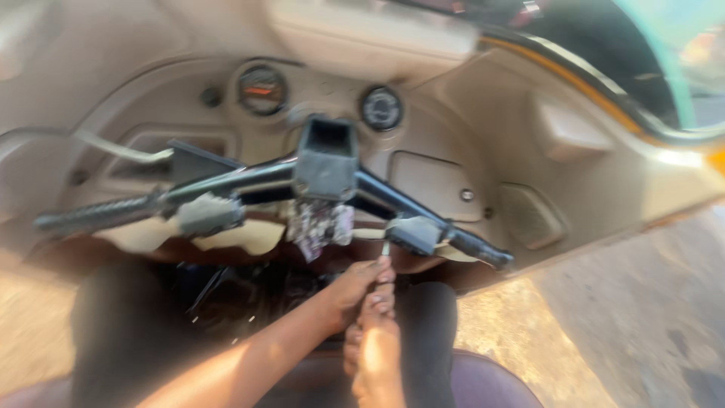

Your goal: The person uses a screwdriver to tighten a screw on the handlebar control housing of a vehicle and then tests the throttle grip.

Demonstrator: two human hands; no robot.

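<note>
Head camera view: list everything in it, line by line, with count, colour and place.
black metal handlebar: one, black, across the middle
round dashboard gauges: two, dark, upper centre of the panel
beige plastic dashboard panel: one, beige, behind the handlebar
thin metal tool: one, silvery, under the right switch box; kind unclear
brown seat: one, bottom edge
sandy ground: lower right
left hand: one, pinching the tool
right hand: one, just below the left hand

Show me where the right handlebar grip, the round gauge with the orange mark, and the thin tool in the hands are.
right handlebar grip (483,251): head view, middle of the black grip.
round gauge (262,90): head view, centre of its dial.
thin tool (386,248): head view, on its shaft above the fingertips.
</note>
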